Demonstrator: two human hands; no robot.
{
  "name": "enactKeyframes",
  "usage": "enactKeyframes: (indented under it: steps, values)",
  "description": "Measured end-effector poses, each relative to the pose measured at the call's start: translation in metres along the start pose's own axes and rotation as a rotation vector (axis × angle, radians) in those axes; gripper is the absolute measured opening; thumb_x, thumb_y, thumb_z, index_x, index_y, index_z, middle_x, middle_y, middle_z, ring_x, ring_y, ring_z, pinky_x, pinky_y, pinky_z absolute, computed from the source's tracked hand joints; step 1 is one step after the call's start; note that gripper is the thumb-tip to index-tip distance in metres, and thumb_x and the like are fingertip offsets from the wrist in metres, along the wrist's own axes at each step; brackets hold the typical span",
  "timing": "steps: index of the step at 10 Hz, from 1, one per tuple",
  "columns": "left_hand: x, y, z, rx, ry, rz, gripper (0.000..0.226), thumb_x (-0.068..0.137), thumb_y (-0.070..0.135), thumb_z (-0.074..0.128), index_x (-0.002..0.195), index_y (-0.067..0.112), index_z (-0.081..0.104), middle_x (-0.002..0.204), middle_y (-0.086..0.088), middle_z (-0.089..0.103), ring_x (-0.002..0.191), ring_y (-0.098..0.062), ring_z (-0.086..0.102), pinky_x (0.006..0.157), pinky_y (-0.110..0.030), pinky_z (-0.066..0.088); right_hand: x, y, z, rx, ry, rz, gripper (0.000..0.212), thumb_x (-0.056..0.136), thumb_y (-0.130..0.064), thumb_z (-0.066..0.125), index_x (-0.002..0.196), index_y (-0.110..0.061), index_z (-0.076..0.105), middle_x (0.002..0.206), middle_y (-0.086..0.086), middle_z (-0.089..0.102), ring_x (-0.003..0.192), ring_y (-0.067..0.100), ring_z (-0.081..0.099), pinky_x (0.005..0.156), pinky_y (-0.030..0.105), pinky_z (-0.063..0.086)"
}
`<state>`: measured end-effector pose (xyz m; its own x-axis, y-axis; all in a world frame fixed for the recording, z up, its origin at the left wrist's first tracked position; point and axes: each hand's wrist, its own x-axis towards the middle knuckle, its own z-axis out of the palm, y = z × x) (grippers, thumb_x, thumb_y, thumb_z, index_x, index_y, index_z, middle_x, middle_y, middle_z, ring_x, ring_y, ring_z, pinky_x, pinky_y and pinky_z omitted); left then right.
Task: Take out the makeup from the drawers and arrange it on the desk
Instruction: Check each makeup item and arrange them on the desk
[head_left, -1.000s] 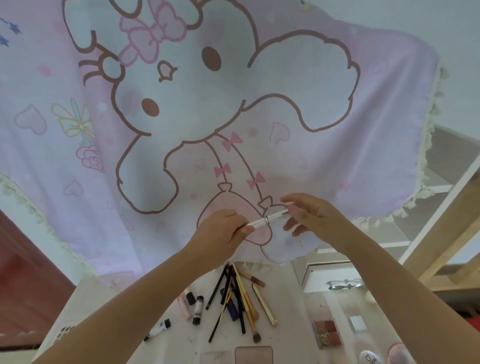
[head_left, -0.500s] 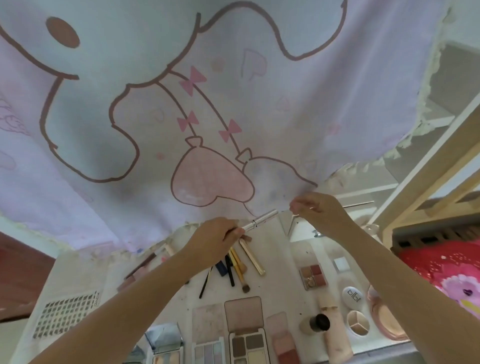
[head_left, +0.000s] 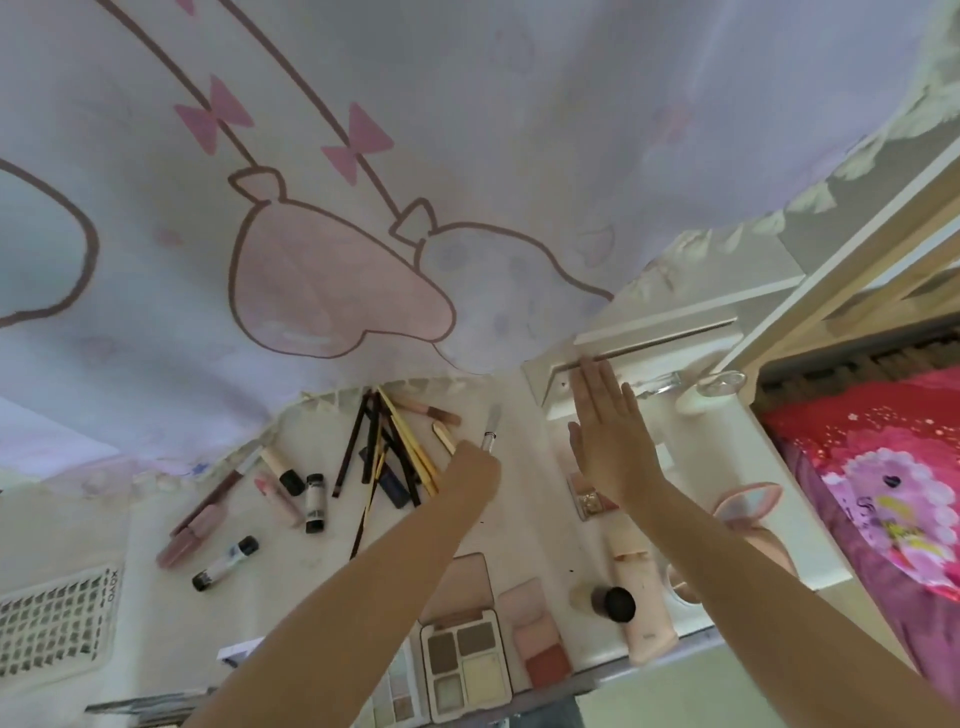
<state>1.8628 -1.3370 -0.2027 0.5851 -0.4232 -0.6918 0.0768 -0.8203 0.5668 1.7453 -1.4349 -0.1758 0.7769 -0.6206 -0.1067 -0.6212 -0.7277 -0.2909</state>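
My left hand (head_left: 470, 465) grips the lower end of a slim silver makeup pen (head_left: 490, 428), held low over the white desk (head_left: 322, 561) just right of a pile of pencils and brushes (head_left: 395, 452). My right hand (head_left: 610, 431) is flat with straight fingers, reaching toward the white drawer unit (head_left: 654, 353) at the back right; it holds nothing. Open eyeshadow palettes (head_left: 465, 660) lie near the front edge, between my forearms.
Lip tubes and small bottles (head_left: 291, 493) lie left of the pencil pile. A beige tube (head_left: 644, 608), a black-capped bottle (head_left: 613, 603) and a pink compact (head_left: 748, 499) sit right. A cartoon-print cloth (head_left: 363, 208) hangs over the back. A red bedspread (head_left: 872, 493) lies at the right.
My right hand let go of the silver pen and opened flat toward the drawer unit. My left hand lowered the pen toward the desk. The view tilted down.
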Motion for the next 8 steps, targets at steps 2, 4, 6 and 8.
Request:
enactKeyframes:
  steps: [2, 4, 6, 8]
  values:
    - [0.020, 0.011, 0.029, 0.009, -0.019, 0.025, 0.035, 0.088, 0.000, 0.038, 0.123, -0.001, 0.036, 0.113, -0.019, 0.052, 0.095, -0.031, 0.054, 0.068, -0.033, 0.041, 0.006, 0.019, 0.021, 0.004, 0.097, -0.070, 0.067, 0.089, -0.005, 0.044, 0.139, -0.013, 0.000, 0.146, 0.000, -0.008, 0.132, 0.022, -0.018, 0.111, 0.034, -0.003]
    - [0.023, 0.020, 0.034, 0.144, -0.017, 0.057, 0.032, 0.083, -0.001, 0.047, 0.115, -0.005, 0.045, 0.120, -0.021, 0.053, 0.112, -0.034, 0.051, 0.086, -0.034, 0.043, 0.009, 0.019, 0.025, 0.009, 0.041, -0.057, 0.078, 0.082, 0.001, 0.042, 0.131, -0.023, -0.014, 0.138, -0.008, -0.024, 0.127, 0.014, -0.032, 0.112, 0.031, -0.008]
    - [0.018, 0.016, 0.021, 0.103, -0.146, 0.116, 0.023, 0.085, 0.005, 0.046, 0.106, 0.005, 0.057, 0.109, -0.015, 0.053, 0.101, -0.026, 0.053, 0.077, -0.027, 0.041, 0.008, 0.018, 0.024, 0.017, 0.065, -0.064, 0.083, 0.077, 0.004, 0.043, 0.133, -0.020, -0.014, 0.140, -0.007, -0.022, 0.130, 0.015, -0.027, 0.113, 0.032, -0.006]
    - [0.015, -0.014, -0.032, 0.173, -0.009, 0.220, 0.030, 0.094, 0.010, 0.036, 0.117, 0.011, 0.055, 0.117, -0.009, 0.056, 0.092, -0.020, 0.056, 0.069, -0.020, 0.044, -0.003, -0.004, 0.020, -0.128, 0.299, -0.186, 0.050, 0.068, -0.001, 0.053, 0.118, 0.000, 0.057, 0.134, 0.025, 0.045, 0.126, 0.042, 0.038, 0.098, 0.063, 0.029]
